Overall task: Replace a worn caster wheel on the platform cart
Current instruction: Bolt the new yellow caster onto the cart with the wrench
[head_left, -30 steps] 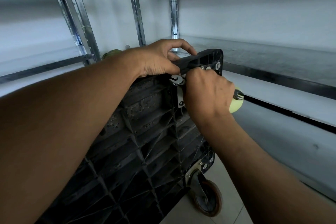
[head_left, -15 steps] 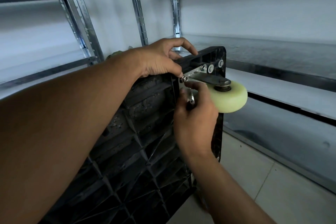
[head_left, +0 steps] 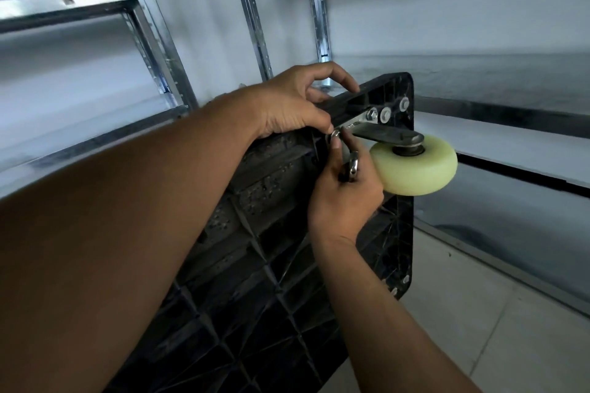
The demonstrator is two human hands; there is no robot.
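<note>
The black plastic platform cart (head_left: 274,252) stands on its side with its ribbed underside toward me. A pale yellow caster wheel (head_left: 415,166) on a metal bracket (head_left: 383,134) sticks out from the top right corner, where bolts with washers (head_left: 384,113) show. My left hand (head_left: 293,105) grips the cart's top edge, its thumb at the bracket's left bolt (head_left: 335,135). My right hand (head_left: 346,188) holds a small metal wrench (head_left: 352,166) just below that bolt, fingertips reaching up to it.
Galvanised steel shelving (head_left: 153,51) stands against the white wall behind and left of the cart. A long low shelf (head_left: 510,150) runs along the right. Pale floor tiles (head_left: 479,313) lie at the lower right.
My right hand dropped from over the bracket to below it, uncovering the yellow wheel, and now reaches its fingertips up to the left bolt. The view shifted up, hiding the lower old wheel.
</note>
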